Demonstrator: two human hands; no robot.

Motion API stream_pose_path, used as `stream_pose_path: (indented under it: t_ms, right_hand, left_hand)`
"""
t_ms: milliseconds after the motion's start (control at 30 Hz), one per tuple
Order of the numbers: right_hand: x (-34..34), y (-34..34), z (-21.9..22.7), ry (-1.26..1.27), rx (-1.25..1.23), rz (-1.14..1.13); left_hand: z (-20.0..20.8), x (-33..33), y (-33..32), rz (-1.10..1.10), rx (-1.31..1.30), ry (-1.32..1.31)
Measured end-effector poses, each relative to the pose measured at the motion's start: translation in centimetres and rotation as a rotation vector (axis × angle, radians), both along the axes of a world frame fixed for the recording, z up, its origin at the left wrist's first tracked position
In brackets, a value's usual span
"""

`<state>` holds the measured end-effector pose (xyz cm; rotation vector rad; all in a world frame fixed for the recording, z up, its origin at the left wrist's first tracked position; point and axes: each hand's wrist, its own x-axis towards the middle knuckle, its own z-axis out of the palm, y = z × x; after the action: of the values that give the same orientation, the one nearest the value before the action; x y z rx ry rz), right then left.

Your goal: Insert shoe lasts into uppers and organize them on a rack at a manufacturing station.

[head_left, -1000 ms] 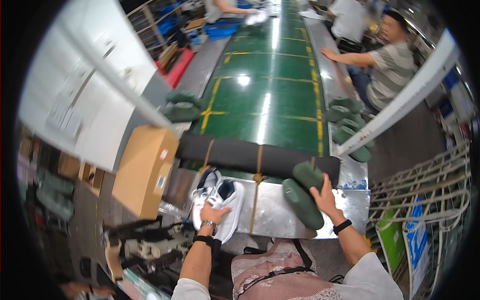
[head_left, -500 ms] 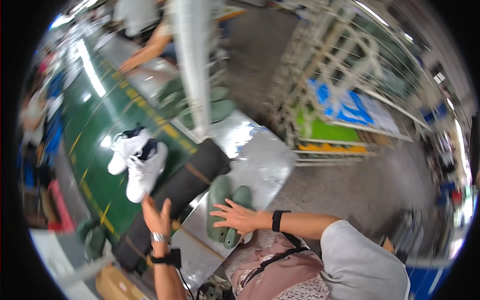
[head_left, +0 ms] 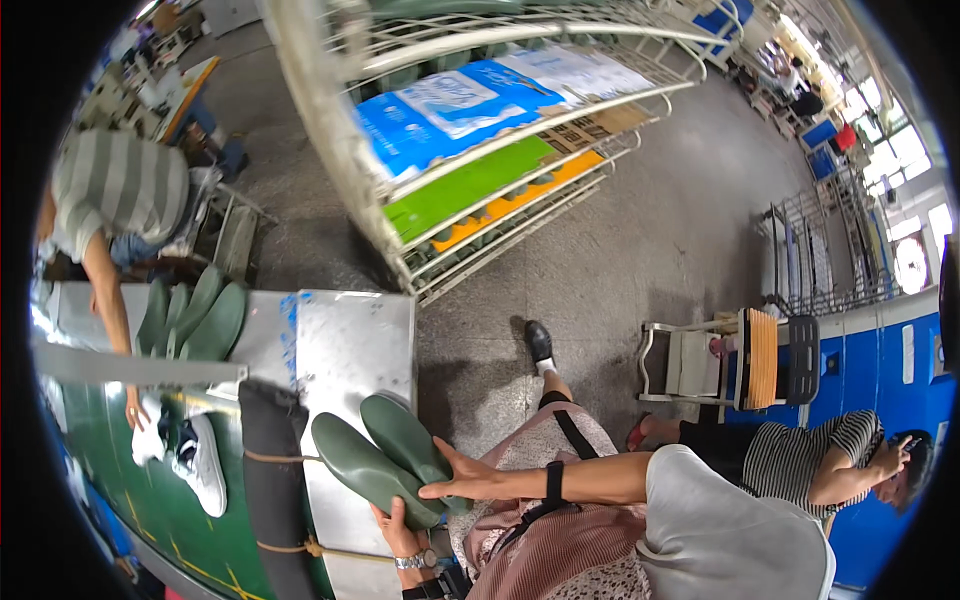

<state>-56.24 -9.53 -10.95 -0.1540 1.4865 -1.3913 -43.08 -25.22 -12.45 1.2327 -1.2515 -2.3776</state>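
Two dark green shoe lasts are between my hands, side by side over the metal table [head_left: 355, 345]. My left hand [head_left: 402, 532] is closed round the near end of the left last [head_left: 355, 455]. From the right, my right hand [head_left: 465, 474] grips the right last [head_left: 402, 432], its fingers reaching across toward the other one. Left of them lies a black padded roll [head_left: 272, 480] tied with cord. Beyond it, a white sneaker [head_left: 203, 468] sits on the green conveyor belt [head_left: 120, 500], with a second white shoe [head_left: 150, 440] touched by a co-worker's hand [head_left: 137, 410].
More green lasts [head_left: 195, 320] lie on the table's far left part, by a co-worker in a striped shirt [head_left: 125, 190]. A wire rack [head_left: 400, 270] with coloured boards stands ahead. On the right are a chair [head_left: 755, 360] and a seated person in stripes [head_left: 800, 460].
My view has swung to the right. My left hand has come from beside the sneakers to the lasts, and both lasts are now lifted and gripped; earlier my right hand lay spread over them.
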Motion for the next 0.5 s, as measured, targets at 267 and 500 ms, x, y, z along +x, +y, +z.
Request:
stream_pose_path:
  t_ms: [267, 500]
  right_hand:
    - [-18.4, 23.3, -5.2, -0.09, -0.118, -0.357]
    - [-33.3, 43.9, -20.6, 0.366, 0.41, -0.662]
  left_hand:
    - [-1.0, -23.3, 19.4, -0.285, 0.027, -0.058]
    - [-14.5, -44.7, 36.0, -0.775, -0.176, -0.209]
